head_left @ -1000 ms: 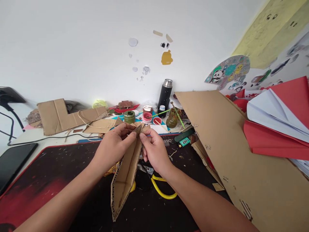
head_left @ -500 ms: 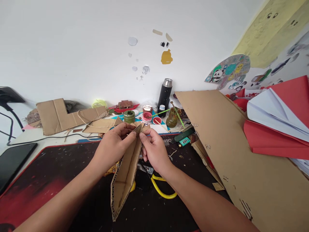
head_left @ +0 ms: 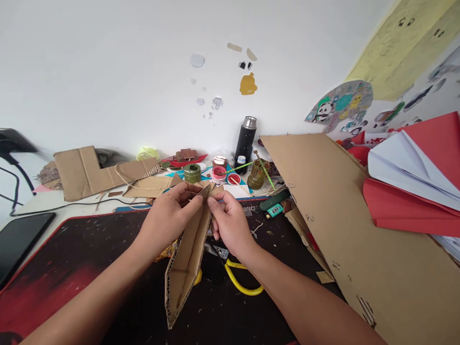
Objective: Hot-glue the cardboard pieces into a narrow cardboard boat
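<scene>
A long, narrow cardboard boat shape [head_left: 187, 261] with folded-up sides points away from me, its near tip low over the dark mat. My left hand [head_left: 176, 208] pinches the far end's left wall between thumb and fingers. On the opposite wall, close to the far tip, my right hand [head_left: 230, 218] is closed with the thumb pressed on the cardboard. The two thumbs lie almost side by side. Beneath the cardboard and my right hand lie scissors [head_left: 246, 291] with yellow handles, partly hidden.
A large cardboard sheet [head_left: 345, 225] slants along the right, with red and white papers [head_left: 413, 201] on it. Behind my hands stand paint jars [head_left: 192, 173], a black thermos [head_left: 247, 139] and a murky jar with a brush [head_left: 256, 175]. A phone [head_left: 25, 242] lies left.
</scene>
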Demonstrator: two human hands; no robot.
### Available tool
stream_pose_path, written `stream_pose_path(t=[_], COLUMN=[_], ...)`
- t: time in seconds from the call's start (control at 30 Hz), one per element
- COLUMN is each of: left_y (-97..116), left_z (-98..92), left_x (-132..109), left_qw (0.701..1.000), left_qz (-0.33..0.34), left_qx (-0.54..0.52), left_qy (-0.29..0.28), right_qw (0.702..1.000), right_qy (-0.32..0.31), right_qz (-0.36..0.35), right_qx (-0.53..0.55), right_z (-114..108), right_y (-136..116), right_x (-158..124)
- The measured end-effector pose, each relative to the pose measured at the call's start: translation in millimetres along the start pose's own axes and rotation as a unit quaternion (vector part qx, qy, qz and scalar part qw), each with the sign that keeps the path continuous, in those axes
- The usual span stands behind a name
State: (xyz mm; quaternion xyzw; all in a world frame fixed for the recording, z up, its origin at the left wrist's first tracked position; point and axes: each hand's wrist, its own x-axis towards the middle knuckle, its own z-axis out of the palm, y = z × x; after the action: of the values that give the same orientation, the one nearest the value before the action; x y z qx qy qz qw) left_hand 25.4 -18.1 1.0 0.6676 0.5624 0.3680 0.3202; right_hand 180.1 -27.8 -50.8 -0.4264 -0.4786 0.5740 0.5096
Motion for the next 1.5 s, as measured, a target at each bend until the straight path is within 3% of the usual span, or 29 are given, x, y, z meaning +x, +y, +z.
stream_pose_path(t=[1.03, 1.5], left_y=[-1.0, -1.2], left_z=[2.2, -10.2], left_x=[1.5, 6.7], left_qw=[1.0, 1.0], left_qz=[-0.007, 0.01], left_qx=[-0.01, 0.015], left_qy=[-0.003, -0.02], right_qw=[1.0, 1.0], right_qy=[0.004, -0.005], right_qz=[0.004, 0.013], right_qx=[-0.005, -0.001], right_z=[1.5, 0.7], right_y=[1.8, 1.6], right_x=[0.7, 0.8])
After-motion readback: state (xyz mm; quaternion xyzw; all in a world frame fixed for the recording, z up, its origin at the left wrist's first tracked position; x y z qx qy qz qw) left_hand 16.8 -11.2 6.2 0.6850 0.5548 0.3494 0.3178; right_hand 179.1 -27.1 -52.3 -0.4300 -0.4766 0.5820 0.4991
